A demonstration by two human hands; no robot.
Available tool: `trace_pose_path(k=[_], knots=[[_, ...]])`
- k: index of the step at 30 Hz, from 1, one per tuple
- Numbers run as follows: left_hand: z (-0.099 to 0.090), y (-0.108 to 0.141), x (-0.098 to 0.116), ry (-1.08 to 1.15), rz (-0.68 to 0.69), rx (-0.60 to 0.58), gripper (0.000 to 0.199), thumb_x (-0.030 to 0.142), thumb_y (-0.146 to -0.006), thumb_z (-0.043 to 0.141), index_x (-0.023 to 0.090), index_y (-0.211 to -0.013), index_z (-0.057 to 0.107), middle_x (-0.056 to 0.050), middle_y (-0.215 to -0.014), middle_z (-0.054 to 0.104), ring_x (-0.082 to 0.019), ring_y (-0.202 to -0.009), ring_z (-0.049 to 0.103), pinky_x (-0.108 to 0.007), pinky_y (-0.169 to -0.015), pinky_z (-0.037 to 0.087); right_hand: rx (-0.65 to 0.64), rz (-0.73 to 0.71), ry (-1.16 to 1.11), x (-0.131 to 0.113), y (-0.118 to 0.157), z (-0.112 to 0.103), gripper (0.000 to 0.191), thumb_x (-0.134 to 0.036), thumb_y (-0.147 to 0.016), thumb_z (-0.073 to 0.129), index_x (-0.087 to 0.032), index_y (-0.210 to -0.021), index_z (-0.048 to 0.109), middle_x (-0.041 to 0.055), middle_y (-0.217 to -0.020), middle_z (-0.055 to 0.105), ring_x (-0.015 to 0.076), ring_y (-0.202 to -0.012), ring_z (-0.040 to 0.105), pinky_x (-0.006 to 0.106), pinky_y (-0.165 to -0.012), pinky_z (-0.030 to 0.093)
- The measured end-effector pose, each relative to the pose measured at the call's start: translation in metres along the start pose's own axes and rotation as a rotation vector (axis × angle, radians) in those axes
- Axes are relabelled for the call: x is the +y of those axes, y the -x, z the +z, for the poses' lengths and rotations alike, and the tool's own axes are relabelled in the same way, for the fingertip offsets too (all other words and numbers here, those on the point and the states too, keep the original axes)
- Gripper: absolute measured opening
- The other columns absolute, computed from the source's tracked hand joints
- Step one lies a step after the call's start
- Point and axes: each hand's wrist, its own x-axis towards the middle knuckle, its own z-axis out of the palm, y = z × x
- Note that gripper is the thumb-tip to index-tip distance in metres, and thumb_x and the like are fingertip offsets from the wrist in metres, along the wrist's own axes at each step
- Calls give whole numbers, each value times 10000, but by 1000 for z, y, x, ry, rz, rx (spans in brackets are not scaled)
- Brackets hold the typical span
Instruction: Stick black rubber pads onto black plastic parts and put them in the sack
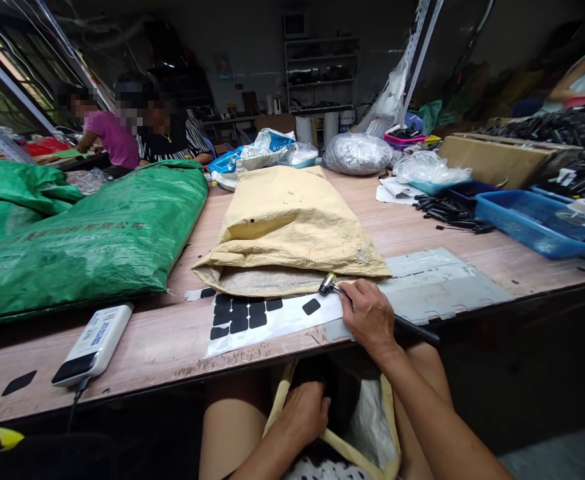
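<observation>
My right hand (369,313) is closed round the handle of a small hammer (328,285) at the table's front edge. The hammer's head lies beside the mouth of a cream bag (292,220). Below that bag is a white sheet (285,327) with several black rounded squares on it, one of them (311,307) apart from the rest. My left hand (305,410) is at the mouth of an open bag (379,420) between my knees. Its fingertips are hidden in the dark opening, so what they hold cannot be made out.
A green sack (97,233) fills the left side, with a white power bank (93,343) and its cable in front. A grey plate (437,283) lies right of the cream bag. Blue tray (537,230) and black parts (452,215) stand farther right. Two people sit at back left.
</observation>
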Motion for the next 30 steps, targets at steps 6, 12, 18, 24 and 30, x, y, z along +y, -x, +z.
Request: trace_pose_path(k=[6,12,18,24,30], knots=[[-47,15,20,86,293,-118,334,367,-797,668,266,-1105,749,-89,-1012,772,-305,-936,721,-375,-779,542,3,5,-15,0,0,0,189,-263,-959,558,-243,-1083,700,46,-924,624,213,-912,507,327,-790,343],[-152,-27,28,268,351,183,293,341,-931,495,195,-913,748,-26,-783,736,-191,-727,657,-272,-657,472,36,6,-50,0,3,1,167,-247,-939,582,-239,-1047,709,37,-900,637,203,-881,510,321,-774,345],[-210,-103,30,-13,122,497,330,252,-897,511,285,-1152,718,-63,-1113,753,-279,-1026,676,-338,-819,498,28,-17,-82,-2,3,-3,115,-214,-880,634,-233,-967,706,26,-877,637,201,-871,519,322,-777,352],[-221,-132,55,-58,50,627,344,344,-914,509,281,-1221,651,-90,-1153,739,-281,-1058,674,-366,-865,507,7,-1,-82,-3,3,-3,123,-221,-886,622,-232,-981,700,27,-894,638,206,-888,520,325,-784,352],[-207,-144,71,-59,-48,626,328,371,-802,662,186,-1072,692,-169,-1117,734,-326,-1054,686,-366,-837,510,7,-7,-74,-2,2,-3,126,-230,-885,612,-229,-974,701,34,-888,639,207,-878,516,323,-773,348]])
